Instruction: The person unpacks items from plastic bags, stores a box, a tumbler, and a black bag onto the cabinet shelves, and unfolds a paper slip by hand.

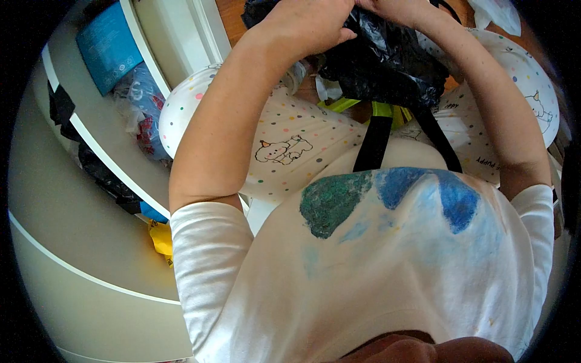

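Note:
My left hand [311, 23] is at the top edge of the head view, with its fingers curled and partly cut off by the frame. Close beside it, my right hand [396, 8] is also cropped, its fingertips near those of the left. Both are closed on a crinkled black plastic bag [387, 63], which hangs down between my knees. Below the bag, a bright yellow-green piece [382, 110] joins a wide black strap [373, 144]. A second black strap [440, 140] runs down to my lap.
On the left stand open white drawers [115, 163] holding a blue package [110, 45], clear plastic bags [142, 100] and a yellow bag [161, 239]. Wooden floor [233, 18] shows at the top. A whitish translucent plastic bag [499, 15] lies at the upper right.

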`<state>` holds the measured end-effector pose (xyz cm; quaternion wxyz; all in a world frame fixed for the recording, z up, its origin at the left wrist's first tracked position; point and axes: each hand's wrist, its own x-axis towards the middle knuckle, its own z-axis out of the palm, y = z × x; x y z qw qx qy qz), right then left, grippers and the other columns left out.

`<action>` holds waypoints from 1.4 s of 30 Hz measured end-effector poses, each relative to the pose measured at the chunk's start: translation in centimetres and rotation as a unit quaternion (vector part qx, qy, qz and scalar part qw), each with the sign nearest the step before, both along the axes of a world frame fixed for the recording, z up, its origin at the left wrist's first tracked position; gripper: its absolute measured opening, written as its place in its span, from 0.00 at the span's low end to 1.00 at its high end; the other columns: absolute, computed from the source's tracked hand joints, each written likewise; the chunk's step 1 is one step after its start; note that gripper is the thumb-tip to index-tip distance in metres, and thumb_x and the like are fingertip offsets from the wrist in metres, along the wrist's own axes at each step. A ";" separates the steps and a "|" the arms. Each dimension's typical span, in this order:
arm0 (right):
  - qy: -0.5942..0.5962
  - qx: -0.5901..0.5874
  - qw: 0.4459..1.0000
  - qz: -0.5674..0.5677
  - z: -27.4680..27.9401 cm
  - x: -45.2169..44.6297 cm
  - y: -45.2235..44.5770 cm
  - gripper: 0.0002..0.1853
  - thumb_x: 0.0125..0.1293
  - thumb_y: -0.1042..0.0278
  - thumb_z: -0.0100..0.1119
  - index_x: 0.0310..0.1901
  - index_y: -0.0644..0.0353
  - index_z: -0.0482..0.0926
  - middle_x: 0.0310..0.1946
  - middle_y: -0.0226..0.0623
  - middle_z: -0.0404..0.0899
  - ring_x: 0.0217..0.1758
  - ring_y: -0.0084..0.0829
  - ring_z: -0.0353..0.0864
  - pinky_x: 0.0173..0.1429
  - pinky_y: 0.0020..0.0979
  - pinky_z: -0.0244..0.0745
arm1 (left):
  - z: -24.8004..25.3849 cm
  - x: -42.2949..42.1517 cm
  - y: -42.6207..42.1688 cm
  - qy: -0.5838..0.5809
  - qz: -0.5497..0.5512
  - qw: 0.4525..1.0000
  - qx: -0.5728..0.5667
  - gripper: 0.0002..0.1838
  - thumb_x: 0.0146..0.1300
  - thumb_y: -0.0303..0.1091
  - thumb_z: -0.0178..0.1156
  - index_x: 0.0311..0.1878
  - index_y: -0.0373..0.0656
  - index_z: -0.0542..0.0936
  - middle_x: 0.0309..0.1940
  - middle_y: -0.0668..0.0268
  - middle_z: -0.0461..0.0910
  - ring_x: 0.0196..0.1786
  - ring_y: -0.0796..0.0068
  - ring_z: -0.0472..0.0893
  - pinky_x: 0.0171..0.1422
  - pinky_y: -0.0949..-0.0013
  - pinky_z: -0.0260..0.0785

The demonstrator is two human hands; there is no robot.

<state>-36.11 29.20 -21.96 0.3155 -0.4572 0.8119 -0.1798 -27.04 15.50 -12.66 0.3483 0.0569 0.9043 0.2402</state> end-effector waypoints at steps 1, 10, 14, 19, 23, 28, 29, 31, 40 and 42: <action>-0.001 0.003 1.000 -0.002 0.0 0.0 0.0 0.16 0.58 0.57 0.54 0.34 0.66 0.75 0.31 0.53 0.77 0.38 0.50 0.76 0.43 0.42 0.71 | 0.0 0.0 0.0 0.005 -0.002 1.000 0.002 0.18 0.55 0.37 0.59 0.44 0.33 0.72 0.37 0.47 0.77 0.44 0.51 0.76 0.47 0.59 0.69; -0.009 0.008 1.000 -0.011 0.1 -0.1 0.0 0.17 0.58 0.56 0.54 0.33 0.65 0.75 0.31 0.52 0.77 0.38 0.50 0.76 0.43 0.42 0.71 | -0.9 0.2 -0.3 0.011 -0.006 1.000 0.005 0.18 0.54 0.38 0.60 0.42 0.34 0.72 0.36 0.48 0.77 0.43 0.50 0.76 0.47 0.58 0.69; -0.005 0.010 1.000 -0.007 -0.1 -0.1 0.1 0.18 0.58 0.55 0.53 0.33 0.66 0.75 0.31 0.52 0.77 0.38 0.50 0.76 0.44 0.42 0.71 | -1.4 0.2 -0.5 0.014 -0.003 1.000 0.014 0.18 0.54 0.38 0.60 0.42 0.34 0.72 0.36 0.48 0.77 0.42 0.50 0.76 0.47 0.57 0.69; -0.012 0.025 1.000 0.000 -0.3 -0.3 0.0 0.19 0.56 0.53 0.56 0.33 0.66 0.75 0.30 0.52 0.77 0.38 0.49 0.77 0.44 0.42 0.71 | -2.6 1.2 -0.5 0.057 -0.012 0.998 -0.033 0.21 0.54 0.42 0.62 0.45 0.38 0.74 0.38 0.50 0.78 0.43 0.55 0.78 0.45 0.60 0.73; -0.049 0.044 0.997 -0.032 2.1 -0.1 0.0 0.25 0.50 0.50 0.63 0.35 0.67 0.73 0.31 0.51 0.78 0.38 0.47 0.78 0.44 0.41 0.72 | -2.0 0.5 -2.4 0.053 0.020 0.998 -0.014 0.17 0.57 0.42 0.58 0.43 0.38 0.73 0.37 0.51 0.78 0.44 0.55 0.78 0.46 0.60 0.71; -0.009 0.060 0.997 -0.051 0.2 0.2 0.3 0.22 0.52 0.53 0.61 0.35 0.66 0.73 0.30 0.48 0.78 0.35 0.42 0.78 0.41 0.37 0.72 | 1.9 -1.1 -4.2 0.009 0.168 0.984 -0.053 0.17 0.55 0.40 0.60 0.40 0.36 0.72 0.33 0.50 0.78 0.40 0.52 0.77 0.43 0.58 0.69; 0.020 0.045 0.998 -0.045 -1.3 0.4 0.7 0.18 0.55 0.57 0.59 0.38 0.66 0.73 0.31 0.48 0.78 0.35 0.43 0.78 0.41 0.38 0.73 | 1.7 -1.1 -4.5 0.013 0.168 0.984 -0.055 0.17 0.55 0.40 0.60 0.40 0.36 0.72 0.33 0.50 0.78 0.40 0.52 0.77 0.43 0.58 0.69; 0.050 0.016 0.998 -0.036 -1.8 0.2 1.1 0.14 0.55 0.64 0.57 0.39 0.65 0.74 0.31 0.48 0.78 0.36 0.44 0.78 0.42 0.39 0.73 | 1.0 -0.8 -4.9 0.019 0.174 0.982 -0.066 0.17 0.55 0.40 0.60 0.41 0.36 0.72 0.32 0.51 0.78 0.39 0.52 0.78 0.42 0.59 0.69; -0.265 -0.050 0.957 -0.107 5.7 -5.4 0.5 0.07 0.56 0.67 0.52 0.33 0.60 0.75 0.22 0.27 0.73 0.27 0.20 0.71 0.33 0.25 0.69 | 0.0 0.1 -8.1 0.174 0.265 0.948 -0.033 0.24 0.54 0.46 0.62 0.44 0.35 0.71 0.37 0.50 0.78 0.40 0.55 0.78 0.44 0.62 0.70; -0.424 -0.107 0.893 -0.108 6.6 -6.9 0.8 0.06 0.56 0.70 0.51 0.32 0.60 0.75 0.23 0.25 0.73 0.27 0.17 0.71 0.32 0.22 0.68 | 0.5 0.1 -8.2 0.178 0.304 0.935 -0.048 0.28 0.54 0.49 0.62 0.48 0.35 0.70 0.38 0.48 0.77 0.40 0.57 0.78 0.45 0.63 0.70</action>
